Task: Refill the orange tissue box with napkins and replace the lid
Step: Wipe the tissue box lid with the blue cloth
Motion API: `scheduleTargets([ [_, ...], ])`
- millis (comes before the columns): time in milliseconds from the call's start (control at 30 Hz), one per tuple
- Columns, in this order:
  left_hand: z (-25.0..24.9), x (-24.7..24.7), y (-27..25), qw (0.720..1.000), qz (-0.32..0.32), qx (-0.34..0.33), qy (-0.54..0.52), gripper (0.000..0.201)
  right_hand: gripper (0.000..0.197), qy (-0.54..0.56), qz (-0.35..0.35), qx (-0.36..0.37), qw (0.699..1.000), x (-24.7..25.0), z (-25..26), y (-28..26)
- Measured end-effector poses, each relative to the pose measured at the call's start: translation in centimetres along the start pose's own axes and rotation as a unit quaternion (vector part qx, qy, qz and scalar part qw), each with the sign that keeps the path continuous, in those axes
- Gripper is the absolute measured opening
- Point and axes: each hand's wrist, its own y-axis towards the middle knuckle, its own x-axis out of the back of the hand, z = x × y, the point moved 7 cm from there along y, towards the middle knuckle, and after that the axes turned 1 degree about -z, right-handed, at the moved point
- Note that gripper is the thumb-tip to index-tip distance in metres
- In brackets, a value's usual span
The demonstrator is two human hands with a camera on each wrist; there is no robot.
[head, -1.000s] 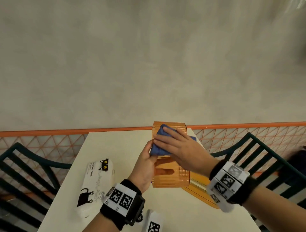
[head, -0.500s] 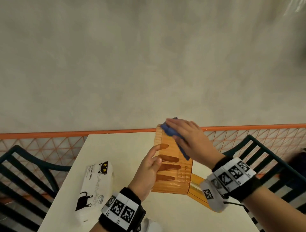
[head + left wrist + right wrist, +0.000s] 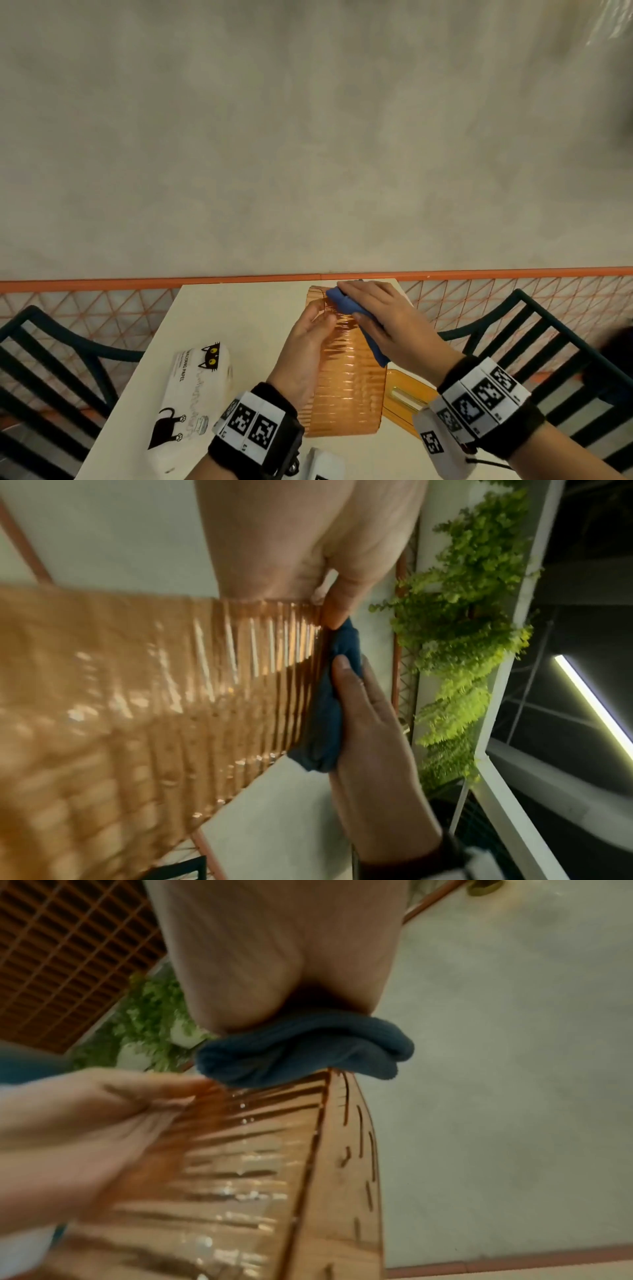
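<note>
The orange ribbed tissue box (image 3: 346, 387) stands on end on the white table (image 3: 239, 315), without its lid. My left hand (image 3: 308, 346) grips the box's left side, thumb near the far top. My right hand (image 3: 387, 318) holds a bunched blue cloth (image 3: 342, 303) wrapped over the box's far right edge. The wrist views show the cloth (image 3: 329, 696) (image 3: 301, 1047) squeezed between palm and ribbed wall (image 3: 257, 1177). The flat orange lid (image 3: 407, 394) lies on the table behind the box, to the right. A white napkin pack (image 3: 195, 394) with a black cat print lies at the left.
Dark green slatted chairs (image 3: 51, 377) (image 3: 548, 349) flank the table. An orange-railed lattice fence (image 3: 479, 291) runs along the table's far edge, with a grey floor beyond. A white tagged object (image 3: 322, 466) sits at the near table edge.
The right hand slid the blue cloth from the box's middle up to its far edge and onto the right side. The left hand shifted up the box's left side.
</note>
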Motion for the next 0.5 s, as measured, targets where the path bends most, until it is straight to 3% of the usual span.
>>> scheduleTargets([
  [133,-0.1,1.0,-0.1,0.999,-0.033,0.002,-0.002,0.025,0.045,-0.130,0.025,0.019,0.991,-1.0,1.1,-0.6],
  [233,-0.4,1.5,-0.6,0.999,-0.036,0.000,0.038,0.029,0.044,-0.145,0.033,0.064,0.987,-1.3,2.2,-0.3],
  [333,-0.8,1.7,-1.3,0.995,-0.038,-0.013,0.090,0.029,0.041,-0.027,0.060,0.073,0.995,-0.9,1.5,1.1],
  [433,-1.3,1.8,-1.7,0.990,-0.041,-0.037,0.127,0.026,0.034,0.124,0.101,-0.048,0.986,0.0,-1.6,3.4],
  [500,-1.8,2.0,-1.6,0.990,-0.050,-0.048,0.125,0.026,0.034,0.129,0.116,-0.064,0.983,0.2,-1.3,4.2],
])
